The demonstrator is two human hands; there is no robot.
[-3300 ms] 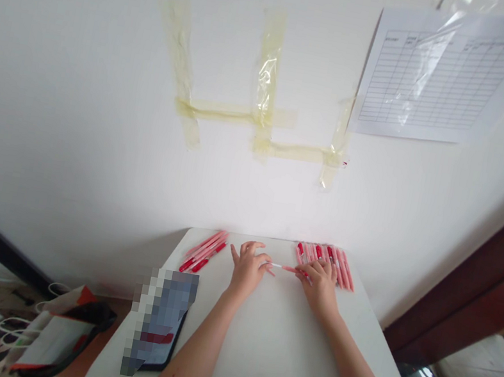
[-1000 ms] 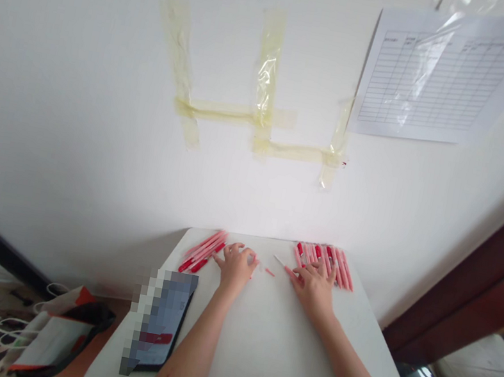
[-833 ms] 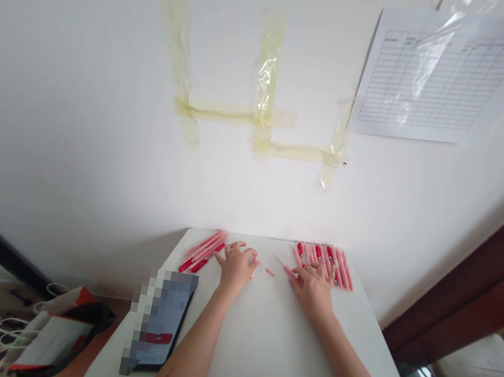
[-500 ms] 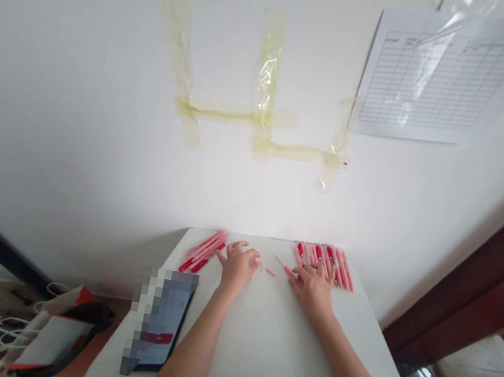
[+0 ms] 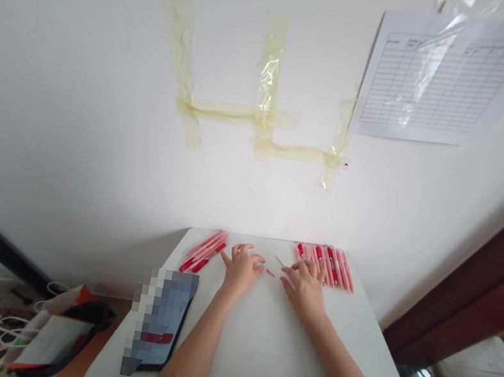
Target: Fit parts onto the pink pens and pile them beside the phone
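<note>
On the white table (image 5: pixel 261 359), my left hand (image 5: pixel 241 269) has its fingers bent, and thumb and forefinger pinch a small pink pen part at their tips. My right hand (image 5: pixel 305 287) lies with its fingers spread over a pink pen, whose white tip (image 5: pixel 279 259) sticks out toward the wall. A short red piece (image 5: pixel 270 273) lies loose between the two hands. A loose pile of red and pink pens (image 5: pixel 204 250) is left of my left hand. A neat row of pink pens (image 5: pixel 327 264) lies just beyond my right hand.
A dark tablet (image 5: pixel 160 322) rests on the table's left edge. The white wall behind carries yellowed tape strips (image 5: pixel 263 112) and a printed sheet (image 5: pixel 437 78). Bags and cables (image 5: pixel 41 333) sit on the floor at left, and a dark wooden frame (image 5: pixel 483 288) stands at right.
Earlier both hands held one pen between them. They have since come apart, the red piece lies on the table, and my right hand has slid slightly left.
</note>
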